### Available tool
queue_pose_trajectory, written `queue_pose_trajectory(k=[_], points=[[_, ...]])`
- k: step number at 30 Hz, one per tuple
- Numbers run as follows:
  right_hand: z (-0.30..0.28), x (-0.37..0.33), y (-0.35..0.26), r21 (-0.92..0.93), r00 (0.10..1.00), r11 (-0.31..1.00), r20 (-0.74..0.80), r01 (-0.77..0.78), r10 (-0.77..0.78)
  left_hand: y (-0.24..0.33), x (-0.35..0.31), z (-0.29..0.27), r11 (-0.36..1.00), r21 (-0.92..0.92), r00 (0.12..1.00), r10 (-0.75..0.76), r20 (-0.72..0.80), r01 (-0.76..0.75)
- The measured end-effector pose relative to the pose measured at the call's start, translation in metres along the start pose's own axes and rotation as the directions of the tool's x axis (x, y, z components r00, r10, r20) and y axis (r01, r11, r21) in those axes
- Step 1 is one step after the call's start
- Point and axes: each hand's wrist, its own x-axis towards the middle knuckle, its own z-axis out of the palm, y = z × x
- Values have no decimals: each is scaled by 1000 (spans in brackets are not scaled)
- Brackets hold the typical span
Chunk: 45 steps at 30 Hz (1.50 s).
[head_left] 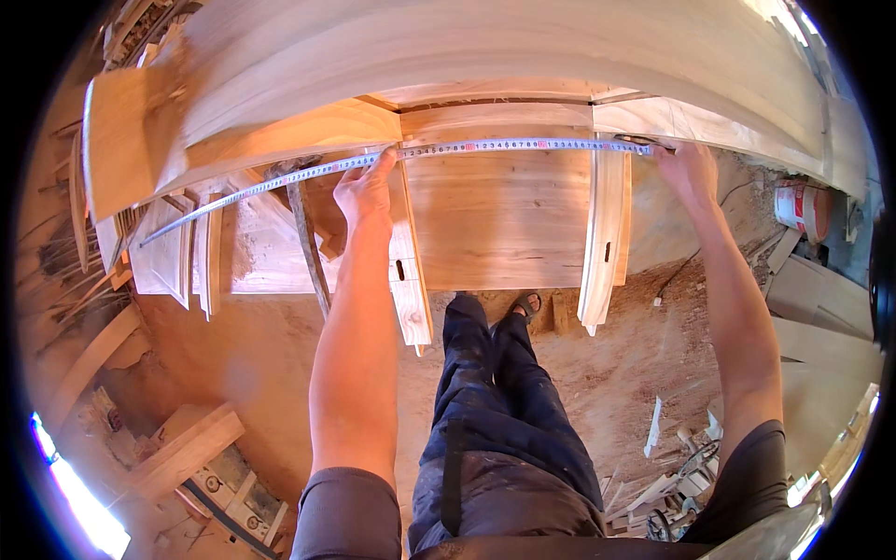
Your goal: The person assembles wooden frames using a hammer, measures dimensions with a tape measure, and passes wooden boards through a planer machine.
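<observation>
A white tape measure blade [504,145] stretches across the front of a pale wooden piece of furniture [499,210], spanning the gap between two upright wooden posts. My left hand [364,194] pinches the blade at the top of the left post [408,294]. Beyond that hand the blade runs on to the far left and slopes down. Past the right post [605,238], my right hand [686,173] is closed on the blade's right part. A small dark item shows by its fingertips; its kind cannot be made out.
Wooden panels [168,252] lean at the left, beside a dark slanting bar [308,247]. A white and red bucket [803,207] stands at the right. Wood offcuts [667,495] lie on the dusty floor [252,373] at lower right. A thick plank [187,453] lies at lower left.
</observation>
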Motion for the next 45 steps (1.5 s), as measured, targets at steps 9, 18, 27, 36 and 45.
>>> queue_pose_trajectory(k=[9, 18, 27, 36, 45], points=[[-44, -77, -11, 374, 980, 922, 120, 104, -159, -8, 20, -35, 960, -129, 967, -235, 99, 247], [-36, -284, 5, 482, 845, 868, 507, -117, -168, -61, -139, -180, 733, -457, 861, -383, 334, 504], [15, -452, -42, 629, 718, 766, 593, -132, -363, -83, -334, -255, 708, -490, 854, -338, 396, 508], [25, -481, 4, 559, 666, 824, 581, 89, -467, -89, -443, -316, 694, -606, 907, -404, 120, 389], [102, -543, -22, 714, 429, 662, 538, 225, -726, -165, -548, -443, 633, -648, 905, -326, 273, 423]])
